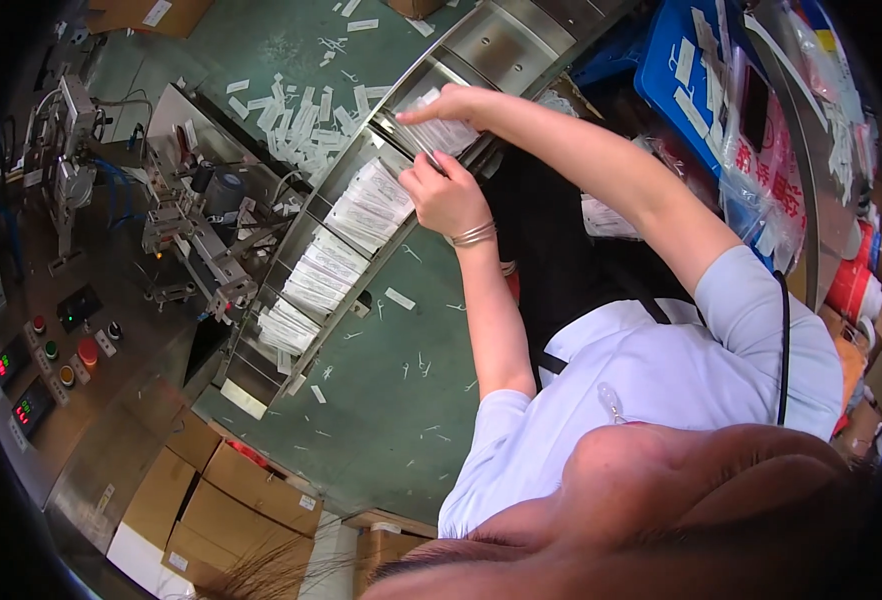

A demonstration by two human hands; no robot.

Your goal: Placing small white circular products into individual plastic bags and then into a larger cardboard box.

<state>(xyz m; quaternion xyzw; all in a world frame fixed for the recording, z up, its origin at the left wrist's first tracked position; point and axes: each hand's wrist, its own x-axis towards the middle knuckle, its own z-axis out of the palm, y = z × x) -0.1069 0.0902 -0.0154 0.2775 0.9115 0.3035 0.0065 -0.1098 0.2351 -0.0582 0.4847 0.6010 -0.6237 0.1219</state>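
Note:
A long metal trough (pixel 243 392) with cross dividers runs diagonally ahead of me. Rows of slim white paper packets (pixel 323 272) stand on edge in its compartments. At the trough's upper part, a bunch of the same packets (pixel 439 132) sits between my two hands. My right hand (pixel 453 104) reaches over the far side of this bunch, thumb stretched along its top. From the near side my left hand (pixel 448 196), with bangles at the wrist, closes its thumb and fingers at the bunch's lower end. Some fingertips of both hands are hidden by the packets.
On the left stands a machine (pixel 186 225) with a button-and-display panel (pixel 61 350). Loose packets (pixel 306 125) and small white plastic picks (pixel 423 366) litter the green floor. A blue bin (pixel 661 75) with packets is at right; cardboard boxes (pixel 226 510) lie lower left.

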